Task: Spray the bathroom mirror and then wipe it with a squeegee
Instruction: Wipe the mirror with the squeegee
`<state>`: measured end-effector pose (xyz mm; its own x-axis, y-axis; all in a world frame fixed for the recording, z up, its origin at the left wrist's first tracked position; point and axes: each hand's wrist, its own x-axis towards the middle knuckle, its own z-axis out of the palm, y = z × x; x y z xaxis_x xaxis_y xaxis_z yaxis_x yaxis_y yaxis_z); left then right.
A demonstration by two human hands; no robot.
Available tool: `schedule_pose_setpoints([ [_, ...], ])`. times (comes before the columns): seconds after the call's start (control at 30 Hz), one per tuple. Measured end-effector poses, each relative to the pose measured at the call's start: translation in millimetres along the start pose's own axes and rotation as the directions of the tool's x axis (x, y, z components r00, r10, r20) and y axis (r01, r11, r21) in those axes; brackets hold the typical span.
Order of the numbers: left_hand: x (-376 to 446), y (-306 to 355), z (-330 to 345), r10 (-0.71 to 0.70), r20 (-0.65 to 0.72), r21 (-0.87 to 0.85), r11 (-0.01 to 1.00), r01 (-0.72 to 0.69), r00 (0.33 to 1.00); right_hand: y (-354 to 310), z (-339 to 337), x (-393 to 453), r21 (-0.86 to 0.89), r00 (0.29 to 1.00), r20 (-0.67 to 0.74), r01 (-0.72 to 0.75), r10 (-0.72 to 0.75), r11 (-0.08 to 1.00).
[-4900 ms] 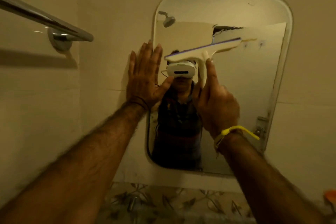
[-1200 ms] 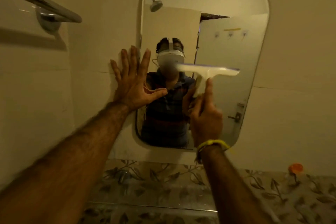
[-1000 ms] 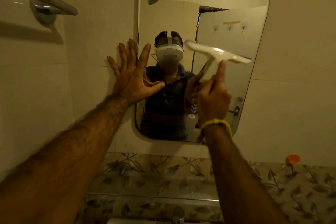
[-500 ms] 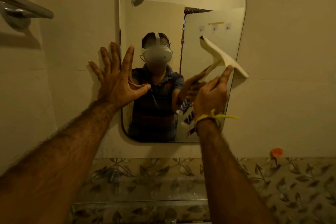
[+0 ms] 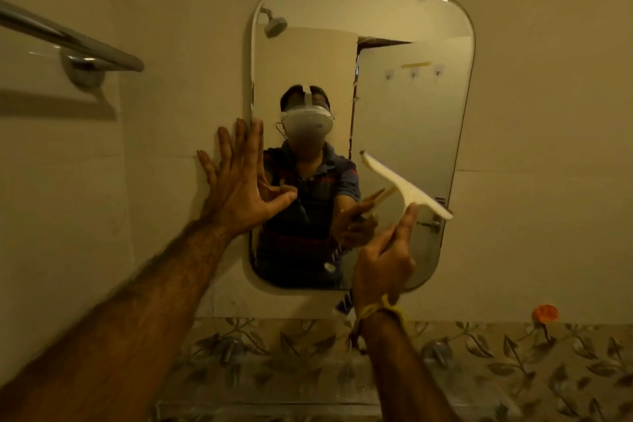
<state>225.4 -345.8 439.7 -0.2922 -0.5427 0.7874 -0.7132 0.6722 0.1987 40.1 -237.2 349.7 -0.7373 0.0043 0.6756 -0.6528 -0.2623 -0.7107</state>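
Note:
A rounded rectangular mirror (image 5: 404, 106) hangs on the beige wall ahead. My right hand (image 5: 385, 262) grips the handle of a white squeegee (image 5: 407, 187), whose blade slants down to the right in front of the mirror's lower right part; I cannot tell if the blade touches the glass. My left hand (image 5: 239, 181) is flat with spread fingers against the wall at the mirror's left edge. The mirror reflects a person wearing a headset and both hands. No spray bottle is in view.
A chrome towel bar (image 5: 72, 39) sticks out from the wall at upper left. Below the mirror runs a leaf-patterned tile band (image 5: 479, 363). A small orange object (image 5: 544, 313) sits against the wall at lower right.
My right hand has brought the squeegee down and right, tilting its blade from level to slanted. The view has pulled back and the whole mirror shows. My left hand stays on the wall.

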Motion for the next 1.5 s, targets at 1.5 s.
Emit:
schedule_pose_setpoints([
  [1.5,-35.8,-4.4,0.9,-0.142,0.156,-0.105,0.982,0.160,0.977,-57.0,15.4,21.9,-0.108,0.691,0.530,0.630,-0.491,0.769],
])
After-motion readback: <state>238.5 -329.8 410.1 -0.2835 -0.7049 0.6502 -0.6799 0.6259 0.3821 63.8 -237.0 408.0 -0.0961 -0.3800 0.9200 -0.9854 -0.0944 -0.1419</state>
